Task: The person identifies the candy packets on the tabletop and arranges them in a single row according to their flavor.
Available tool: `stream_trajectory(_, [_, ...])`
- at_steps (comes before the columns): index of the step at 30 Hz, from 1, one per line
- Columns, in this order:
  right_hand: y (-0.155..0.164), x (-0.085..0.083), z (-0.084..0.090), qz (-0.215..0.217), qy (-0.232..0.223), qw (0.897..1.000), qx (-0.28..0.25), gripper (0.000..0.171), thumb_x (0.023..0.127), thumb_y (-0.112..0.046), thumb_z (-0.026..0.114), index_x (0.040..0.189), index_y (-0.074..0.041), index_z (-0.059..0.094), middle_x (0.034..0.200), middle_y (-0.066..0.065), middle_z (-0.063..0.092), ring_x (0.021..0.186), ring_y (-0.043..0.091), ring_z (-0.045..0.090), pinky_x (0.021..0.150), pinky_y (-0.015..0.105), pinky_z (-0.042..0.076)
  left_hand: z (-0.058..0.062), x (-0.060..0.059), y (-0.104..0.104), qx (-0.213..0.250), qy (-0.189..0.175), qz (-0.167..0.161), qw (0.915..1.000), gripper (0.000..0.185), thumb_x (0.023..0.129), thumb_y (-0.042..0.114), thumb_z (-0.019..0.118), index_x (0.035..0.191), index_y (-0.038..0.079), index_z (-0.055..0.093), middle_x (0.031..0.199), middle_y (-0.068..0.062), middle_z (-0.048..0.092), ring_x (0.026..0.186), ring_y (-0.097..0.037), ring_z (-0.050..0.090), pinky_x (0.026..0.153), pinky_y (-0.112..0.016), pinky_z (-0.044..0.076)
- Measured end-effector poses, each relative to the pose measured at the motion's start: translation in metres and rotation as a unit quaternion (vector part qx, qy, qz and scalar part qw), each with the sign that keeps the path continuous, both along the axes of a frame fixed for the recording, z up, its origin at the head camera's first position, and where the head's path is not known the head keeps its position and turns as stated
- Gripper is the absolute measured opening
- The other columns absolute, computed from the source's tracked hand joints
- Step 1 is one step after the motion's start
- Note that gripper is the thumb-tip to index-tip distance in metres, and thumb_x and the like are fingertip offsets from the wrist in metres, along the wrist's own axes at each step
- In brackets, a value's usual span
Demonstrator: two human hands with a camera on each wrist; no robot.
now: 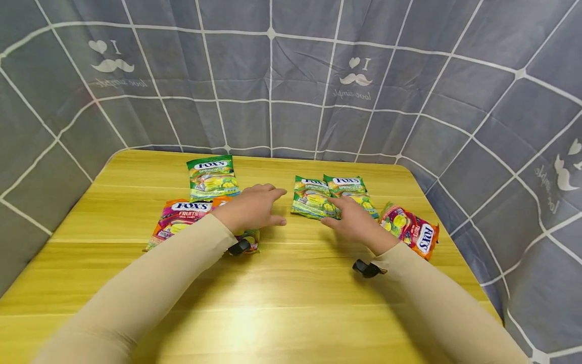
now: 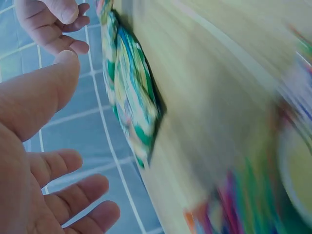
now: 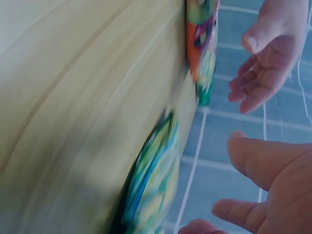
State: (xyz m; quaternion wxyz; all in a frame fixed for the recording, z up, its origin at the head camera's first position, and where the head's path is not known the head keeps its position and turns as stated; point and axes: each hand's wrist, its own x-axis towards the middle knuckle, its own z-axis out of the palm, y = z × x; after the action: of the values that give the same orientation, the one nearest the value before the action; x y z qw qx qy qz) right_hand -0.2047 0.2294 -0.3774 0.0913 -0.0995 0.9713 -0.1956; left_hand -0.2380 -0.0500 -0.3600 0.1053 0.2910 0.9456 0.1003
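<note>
Two green candy bags (image 1: 334,196) lie overlapped mid-right on yellow wood table (image 1: 291,303); right hand (image 1: 356,222) hovers w/ relaxed fingers over them, holding nothing. Left hand (image 1: 254,207) loose, empty, nr pink bag (image 1: 179,218). Grey grid cloth (image 1: 273,76) walls rm.

Glossy plastic candy bags (image 1: 212,176) on smooth varnished wood table (image 1: 291,283), matt creased cloth backdrop (image 1: 273,76).

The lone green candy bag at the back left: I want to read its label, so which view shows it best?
The head view: the lone green candy bag lies flat, label sharp. The left wrist view shows a green bag edge-on and blurred; the right wrist view likewise; which bags they are, I cannot tell.
</note>
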Motion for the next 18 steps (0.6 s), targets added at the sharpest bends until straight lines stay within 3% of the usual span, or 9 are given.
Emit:
stream_trajectory(4, [0.031, 0.004, -0.001, -0.038, 0.013, 0.999, 0.030, 0.073, 0.104, -0.040, 0.067, 0.159, 0.001, 0.043, 0.160, 0.032, 0.041, 0.146, 0.051, 0.044, 0.119, 0.064, 0.039, -0.006, -0.004, 0.030, 0.007, -0.002, -0.032, 0.9994, 0.086, 0.098, 0.054, 0.071, 0.165, 0.014, 0.036, 0.165, -0.015, 0.044, 0.153, -0.039, 0.040, 0.126, -0.054, 0.033])
stream_trajectory(9, [0.067, 0.014, 0.000, -0.091, 0.018, 0.993, 0.074, 0.072, 0.104, -0.042, 0.063, 0.153, 0.008, 0.046, 0.154, 0.036, 0.047, 0.147, 0.054, 0.040, 0.120, 0.065, 0.036, -0.014, -0.004, 0.069, 0.016, -0.017, -0.064, 0.9977, 0.086, 0.099, 0.055, 0.069, 0.166, 0.015, 0.034, 0.169, -0.012, 0.039, 0.160, -0.035, 0.031, 0.130, -0.053, 0.027])
stream_trajectory(13, [0.090, 0.023, 0.000, -0.115, 0.031, 0.986, 0.115, 0.057, 0.102, -0.044, 0.064, 0.126, 0.007, 0.063, 0.126, 0.033, 0.066, 0.130, 0.050, 0.054, 0.109, 0.062, 0.047, -0.018, -0.002, 0.099, 0.020, -0.020, -0.088, 0.9957, 0.084, 0.099, 0.055, 0.069, 0.166, 0.016, 0.035, 0.168, -0.010, 0.041, 0.158, -0.031, 0.034, 0.130, -0.049, 0.029])
stream_trajectory(16, [0.105, 0.030, -0.003, -0.135, 0.022, 0.980, 0.144, 0.064, 0.100, -0.050, 0.063, 0.119, 0.011, 0.060, 0.115, 0.033, 0.067, 0.118, 0.049, 0.057, 0.099, 0.061, 0.051, -0.021, 0.000, 0.120, 0.022, -0.024, -0.101, 0.9944, 0.083, 0.100, 0.055, 0.068, 0.166, 0.017, 0.035, 0.169, -0.008, 0.041, 0.158, -0.028, 0.036, 0.129, -0.045, 0.031])
stream_trajectory(18, [0.115, 0.034, -0.005, -0.153, 0.009, 0.976, 0.155, 0.075, 0.099, -0.055, 0.063, 0.125, 0.015, 0.058, 0.119, 0.036, 0.065, 0.115, 0.050, 0.056, 0.094, 0.062, 0.052, -0.024, 0.001, 0.133, 0.022, -0.026, -0.107, 0.9937, 0.082, 0.100, 0.056, 0.066, 0.166, 0.018, 0.035, 0.169, -0.006, 0.040, 0.158, -0.027, 0.035, 0.129, -0.043, 0.031])
